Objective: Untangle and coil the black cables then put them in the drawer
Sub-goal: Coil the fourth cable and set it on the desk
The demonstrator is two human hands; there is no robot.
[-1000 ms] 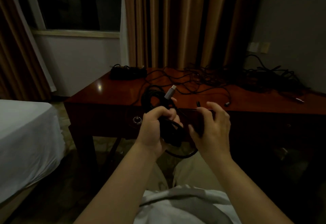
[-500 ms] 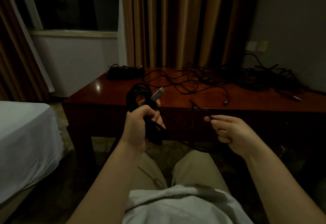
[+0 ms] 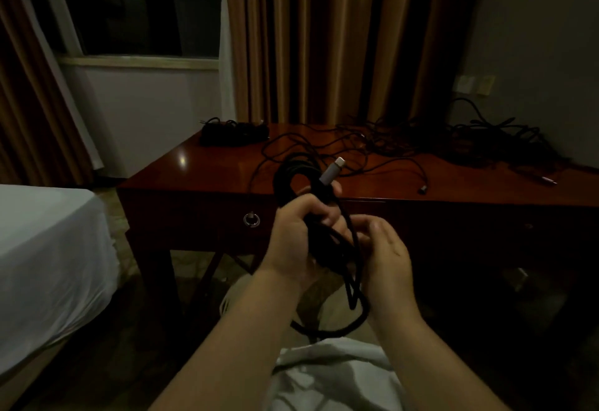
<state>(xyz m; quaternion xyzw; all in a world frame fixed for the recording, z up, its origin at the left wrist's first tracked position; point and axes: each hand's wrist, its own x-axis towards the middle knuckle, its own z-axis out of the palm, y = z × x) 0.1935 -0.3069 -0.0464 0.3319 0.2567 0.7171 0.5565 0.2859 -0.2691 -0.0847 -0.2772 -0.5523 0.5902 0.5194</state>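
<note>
My left hand (image 3: 296,239) grips a coil of black cable (image 3: 293,172) in front of the desk, with its silver plug (image 3: 330,172) sticking up above my fingers. My right hand (image 3: 385,255) is close beside it, fingers curled round a strand of the same cable (image 3: 351,268) that loops down toward my lap. More black cables (image 3: 405,145) lie tangled across the desk top (image 3: 207,171). The drawer front with its ring pull (image 3: 251,219) is closed, left of my hands.
A black bundle (image 3: 233,133) sits at the desk's back left corner. A bed with a white sheet (image 3: 45,258) stands to the left. Curtains and a window are behind the desk, a wall with sockets (image 3: 473,84) at the right.
My right hand has come back in from the right to the coil, bringing the strand with it. My left hand keeps its grip on the coil.
</note>
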